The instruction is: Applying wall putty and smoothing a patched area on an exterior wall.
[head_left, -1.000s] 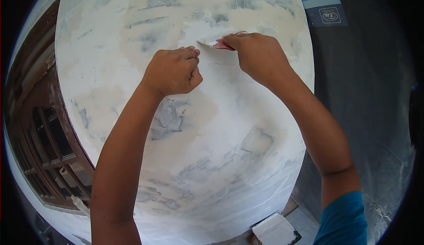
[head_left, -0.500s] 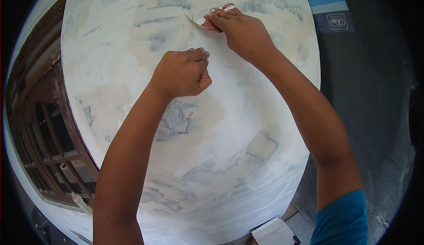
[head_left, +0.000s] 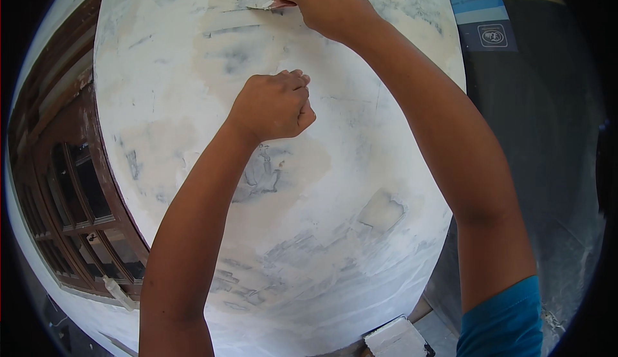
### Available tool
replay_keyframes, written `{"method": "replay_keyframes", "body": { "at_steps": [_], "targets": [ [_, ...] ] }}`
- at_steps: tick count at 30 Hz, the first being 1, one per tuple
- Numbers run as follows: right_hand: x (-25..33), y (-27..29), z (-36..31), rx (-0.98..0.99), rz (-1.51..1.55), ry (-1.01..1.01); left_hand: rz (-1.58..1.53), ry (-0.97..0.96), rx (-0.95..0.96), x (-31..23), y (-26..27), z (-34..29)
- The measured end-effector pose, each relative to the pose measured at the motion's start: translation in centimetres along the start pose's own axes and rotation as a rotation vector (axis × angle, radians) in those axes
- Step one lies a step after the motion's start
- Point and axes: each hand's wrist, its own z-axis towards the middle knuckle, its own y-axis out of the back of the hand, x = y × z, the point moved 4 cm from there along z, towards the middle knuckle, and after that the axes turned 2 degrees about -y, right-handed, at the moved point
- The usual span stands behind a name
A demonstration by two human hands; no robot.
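A white plastered wall with grey patches fills the view. My right hand is high on it, gripping a small putty knife whose thin blade lies flat against the plaster and points left. My left hand rests lower on the wall as a closed fist, with nothing seen in it. Fresh smooth streaks lie around the blade.
A dark brown wooden window frame with glass panes runs down the left. A dark grey wall with a blue panel stands to the right. A white block lies on the floor at the bottom.
My right hand has carried the putty knife up the wall and to the left. My left fist has stayed on the plaster at about the same spot.
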Motion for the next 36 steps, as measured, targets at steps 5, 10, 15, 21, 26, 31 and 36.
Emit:
{"method": "replay_keyframes", "body": {
  "at_steps": [5, 10, 15, 21, 26, 31, 36],
  "targets": [
    [-1.6, -3.0, -5.8, -0.224, 0.167, 0.216, 0.019, 0.003, 0.007, 0.2, 0.0, -0.4],
    [-3.3, -0.6, -7.7, 0.08, -0.053, 0.153, 0.022, 0.017, 0.021, 0.1, 0.0, -0.4],
    [0.1, 2.9, -0.3, 0.144, 0.042, 0.011, 0.022, 0.003, -0.028, 0.2, 0.0, -0.7],
    [-0.7, -2.9, 6.2, -0.029, 0.071, 0.164, -0.003, -0.026, -0.036, -0.6, -0.3, 0.7],
    [1.6, -0.5, 0.7, 0.057, 0.134, 0.267, 0.031, 0.014, 0.006, 0.5, 0.3, -1.0],
    [-2.4, -1.6, -5.7, -0.244, 0.156, 0.368, 0.039, 0.016, 0.045, -0.3, 0.2, -0.2],
    [-1.8, -0.2, -2.3, -0.053, 0.099, 0.207, 0.064, 0.044, -0.014, -1.8, 1.8, -1.2]
  ]
}}
